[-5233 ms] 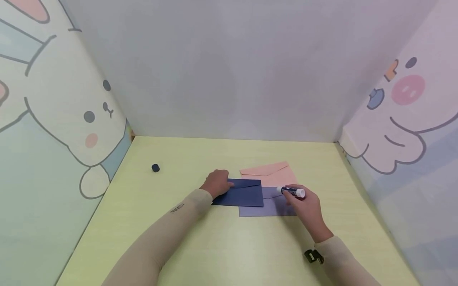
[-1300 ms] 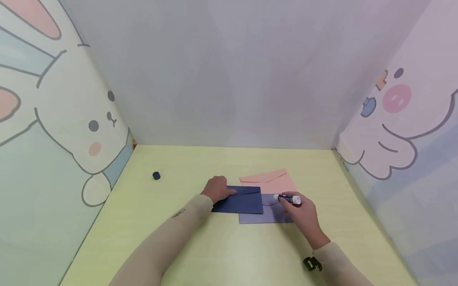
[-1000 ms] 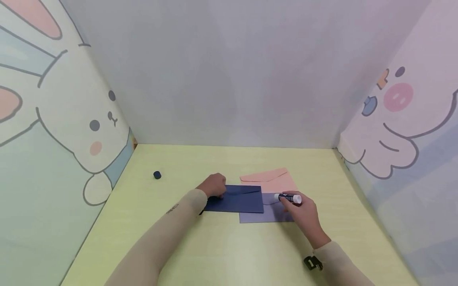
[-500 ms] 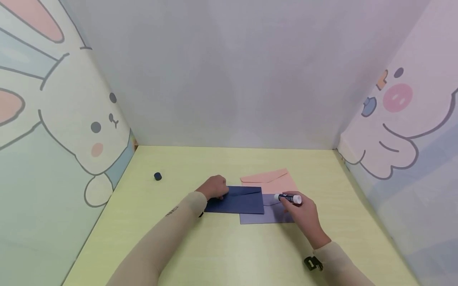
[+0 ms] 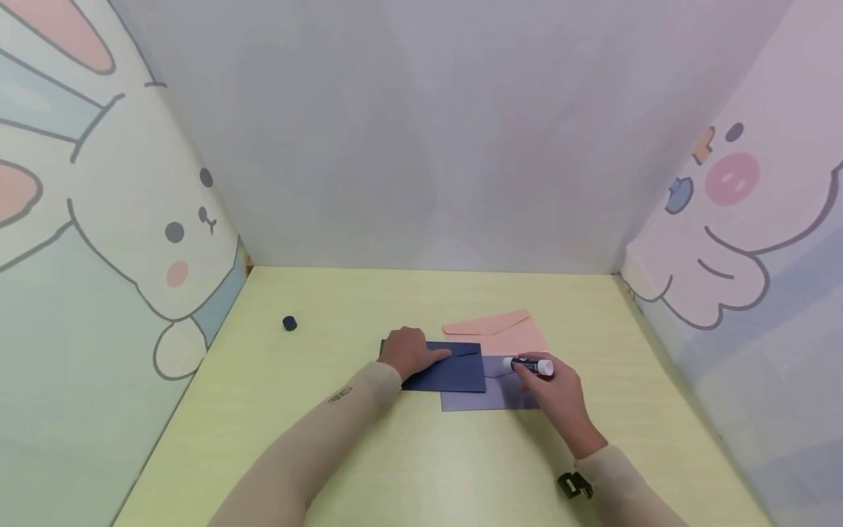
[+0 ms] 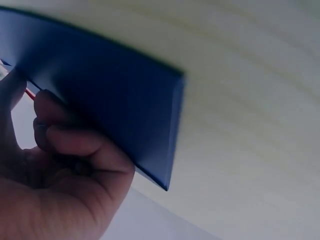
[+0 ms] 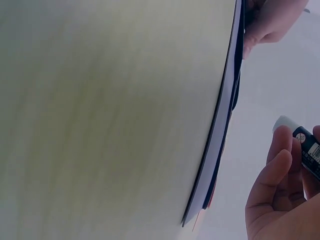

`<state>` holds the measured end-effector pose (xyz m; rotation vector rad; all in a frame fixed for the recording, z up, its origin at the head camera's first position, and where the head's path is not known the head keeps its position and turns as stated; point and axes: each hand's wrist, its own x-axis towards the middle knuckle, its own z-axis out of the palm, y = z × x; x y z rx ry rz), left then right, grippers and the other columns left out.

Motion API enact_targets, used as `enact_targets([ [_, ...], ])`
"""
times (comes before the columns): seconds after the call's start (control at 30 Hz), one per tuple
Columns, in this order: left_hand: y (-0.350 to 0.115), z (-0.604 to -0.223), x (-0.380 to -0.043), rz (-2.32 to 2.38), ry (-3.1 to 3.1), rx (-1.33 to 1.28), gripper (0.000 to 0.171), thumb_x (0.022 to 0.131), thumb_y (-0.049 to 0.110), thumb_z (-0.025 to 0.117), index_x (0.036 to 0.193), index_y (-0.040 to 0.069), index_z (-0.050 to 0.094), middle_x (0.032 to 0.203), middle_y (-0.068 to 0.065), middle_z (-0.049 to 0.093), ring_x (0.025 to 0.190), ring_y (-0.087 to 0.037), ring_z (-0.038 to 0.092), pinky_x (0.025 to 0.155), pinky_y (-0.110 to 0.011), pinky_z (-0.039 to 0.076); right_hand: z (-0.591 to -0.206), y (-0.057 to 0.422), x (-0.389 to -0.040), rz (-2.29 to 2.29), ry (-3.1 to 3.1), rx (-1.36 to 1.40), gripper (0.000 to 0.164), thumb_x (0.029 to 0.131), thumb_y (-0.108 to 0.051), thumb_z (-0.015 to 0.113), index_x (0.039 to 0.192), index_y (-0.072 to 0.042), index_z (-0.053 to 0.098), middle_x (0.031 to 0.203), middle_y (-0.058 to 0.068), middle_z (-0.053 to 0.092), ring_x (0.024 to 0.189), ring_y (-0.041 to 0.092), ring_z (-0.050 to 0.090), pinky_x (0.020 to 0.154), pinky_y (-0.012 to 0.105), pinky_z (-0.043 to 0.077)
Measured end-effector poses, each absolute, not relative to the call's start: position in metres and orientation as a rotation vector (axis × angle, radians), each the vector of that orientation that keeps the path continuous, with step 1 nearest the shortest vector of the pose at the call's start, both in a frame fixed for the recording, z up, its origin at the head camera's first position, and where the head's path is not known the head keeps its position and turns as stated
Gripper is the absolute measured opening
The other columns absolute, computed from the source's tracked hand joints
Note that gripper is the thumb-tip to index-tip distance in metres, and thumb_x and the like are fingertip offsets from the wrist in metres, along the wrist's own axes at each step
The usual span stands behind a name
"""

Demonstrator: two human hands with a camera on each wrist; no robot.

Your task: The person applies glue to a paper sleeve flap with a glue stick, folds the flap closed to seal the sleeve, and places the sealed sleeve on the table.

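My left hand (image 5: 410,353) rests on a dark blue envelope (image 5: 454,377), its thumb stretched along the folded flap. In the left wrist view the other fingers (image 6: 75,142) curl in toward the palm at the edge of the envelope. Beneath the blue envelope, a lavender one (image 5: 461,402) sticks out to the right and toward the front. My right hand (image 5: 560,391) grips an uncapped glue stick (image 5: 529,366) over the lavender envelope, its white glue end pointing left. The right wrist view shows the stick's dark label and barcode (image 7: 311,147).
A pink envelope (image 5: 503,340) lies behind the others, partly covered. The dark glue stick cap (image 5: 290,323) stands at the left of the pale yellow table (image 5: 421,468). A grey wall (image 5: 421,146) rises at the back, with cartoon-printed walls on both sides.
My left hand, drawn back to the left a second ago with its thumb tucked, has slid right along the blue envelope, thumb stretched out. The right hand holds the glue stick almost still.
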<state>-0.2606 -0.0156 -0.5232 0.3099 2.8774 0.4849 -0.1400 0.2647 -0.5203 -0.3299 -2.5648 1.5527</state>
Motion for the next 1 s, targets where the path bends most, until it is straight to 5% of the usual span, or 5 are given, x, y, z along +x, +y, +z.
enact_targets([
  [0.43, -0.029, -0.519, -0.269, 0.544, 2.81, 0.351, 0.048, 0.095, 0.05, 0.081, 0.073, 0.013, 0.059, 0.065, 0.003, 0.043, 0.061, -0.015, 0.049, 0.06, -0.029, 0.038, -0.52, 0.268, -0.14, 1.516, -2.579, -0.331, 0.036, 0.097, -0.04, 0.083, 0.123, -0.015, 0.077, 0.103, 0.013, 0.081, 0.077, 0.011, 0.075, 0.068, 0.026, 0.051],
  [0.67, -0.045, -0.515, -0.282, 0.643, 2.675, 0.388, 0.036, 0.101, 0.011, 0.068, 0.07, 0.015, 0.05, 0.063, 0.002, 0.052, 0.059, -0.014, 0.056, 0.06, -0.028, 0.038, -0.52, 0.269, -0.139, 1.495, -2.586, -0.323, 0.035, 0.097, -0.04, 0.082, 0.122, -0.016, 0.076, 0.102, 0.016, 0.081, 0.077, 0.013, 0.076, 0.067, 0.027, 0.051],
  [1.0, -0.047, -0.517, -0.284, 0.682, 2.643, 0.385, 0.037, 0.099, 0.006, 0.061, 0.067, 0.016, 0.046, 0.06, 0.003, 0.048, 0.056, -0.014, 0.052, 0.056, -0.028, 0.035, -0.52, 0.269, -0.14, 1.504, -2.576, -0.295, 0.036, 0.098, -0.04, 0.082, 0.123, -0.015, 0.076, 0.102, 0.017, 0.08, 0.081, 0.022, 0.078, 0.066, 0.027, 0.051],
])
